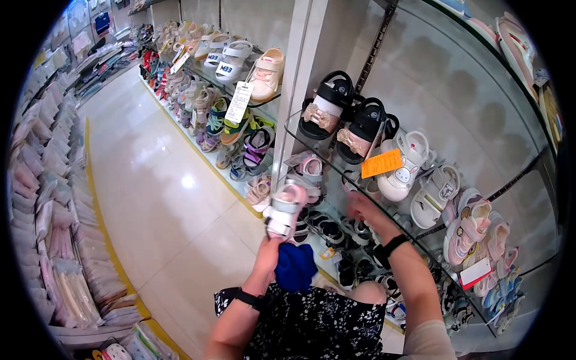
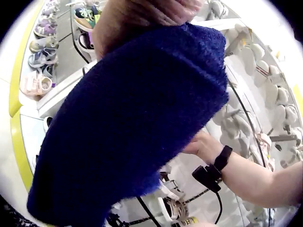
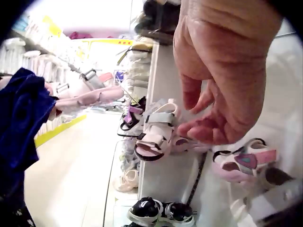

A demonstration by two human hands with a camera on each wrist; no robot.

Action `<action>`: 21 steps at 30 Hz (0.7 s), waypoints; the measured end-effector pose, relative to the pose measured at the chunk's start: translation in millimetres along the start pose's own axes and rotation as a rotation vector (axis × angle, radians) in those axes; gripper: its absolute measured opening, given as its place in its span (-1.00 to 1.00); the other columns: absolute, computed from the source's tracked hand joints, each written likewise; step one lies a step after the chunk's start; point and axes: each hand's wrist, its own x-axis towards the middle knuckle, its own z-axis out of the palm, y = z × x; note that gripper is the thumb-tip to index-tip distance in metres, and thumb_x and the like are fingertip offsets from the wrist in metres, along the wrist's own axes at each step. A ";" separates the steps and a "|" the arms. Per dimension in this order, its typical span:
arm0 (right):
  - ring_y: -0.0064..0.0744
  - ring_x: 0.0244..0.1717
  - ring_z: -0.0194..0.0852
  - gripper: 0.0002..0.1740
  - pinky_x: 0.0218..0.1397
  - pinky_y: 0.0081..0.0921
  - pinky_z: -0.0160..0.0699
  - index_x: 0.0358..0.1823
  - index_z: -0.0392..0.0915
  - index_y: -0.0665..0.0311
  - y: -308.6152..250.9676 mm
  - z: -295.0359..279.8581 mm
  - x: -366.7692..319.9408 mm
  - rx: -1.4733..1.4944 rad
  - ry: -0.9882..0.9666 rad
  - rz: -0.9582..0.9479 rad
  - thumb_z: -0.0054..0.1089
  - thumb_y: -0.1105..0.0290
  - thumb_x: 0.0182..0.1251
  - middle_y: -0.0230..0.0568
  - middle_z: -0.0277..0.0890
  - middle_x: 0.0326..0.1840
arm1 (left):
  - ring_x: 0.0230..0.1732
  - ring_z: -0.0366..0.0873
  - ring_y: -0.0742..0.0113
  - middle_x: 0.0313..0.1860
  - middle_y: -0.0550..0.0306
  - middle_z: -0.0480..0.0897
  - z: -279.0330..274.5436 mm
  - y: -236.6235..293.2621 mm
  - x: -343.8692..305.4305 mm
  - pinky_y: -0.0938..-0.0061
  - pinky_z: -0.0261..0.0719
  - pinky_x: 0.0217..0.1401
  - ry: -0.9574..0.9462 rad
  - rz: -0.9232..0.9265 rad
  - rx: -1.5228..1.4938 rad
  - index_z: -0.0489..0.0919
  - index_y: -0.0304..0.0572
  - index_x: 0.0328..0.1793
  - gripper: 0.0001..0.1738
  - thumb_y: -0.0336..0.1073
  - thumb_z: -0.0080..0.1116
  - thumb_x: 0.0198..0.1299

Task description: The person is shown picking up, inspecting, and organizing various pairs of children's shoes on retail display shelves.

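My left hand (image 1: 267,257) grips a small pink and white strap sandal (image 1: 282,217), held upright before the shelves. A deep blue fuzzy cloth (image 1: 295,267) hangs from the same hand and fills much of the left wrist view. In the right wrist view, the sandal's pink sole (image 3: 90,98) points toward the shelf. My right hand (image 1: 367,211) reaches in below the glass shelf, its fingers loosely bent with nothing between them. Close beside those fingertips in the right wrist view sits a white and grey sandal with a pink insole (image 3: 154,130). Another pink and white sandal (image 3: 244,161) lies under the hand.
A glass shelf (image 1: 384,207) over my right forearm holds black bow sandals (image 1: 360,132) and white rabbit sandals (image 1: 403,168). A white upright post (image 1: 294,90) divides the shelving. Stacks of bagged clothes (image 1: 60,210) line the left, across the tiled floor (image 1: 150,180).
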 end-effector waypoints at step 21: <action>-0.03 -0.17 0.53 -0.55 -0.16 -0.19 0.45 -0.22 0.45 0.26 -5.8 80.7 -1.6 -0.796 0.446 -0.206 0.25 0.03 0.08 -0.06 0.56 -0.25 | -0.30 0.60 0.18 -0.26 -0.04 0.59 -12.1 18.9 12.2 0.32 0.60 -0.20 0.126 0.150 -0.242 0.37 -0.30 0.00 -0.71 -0.27 -0.10 0.24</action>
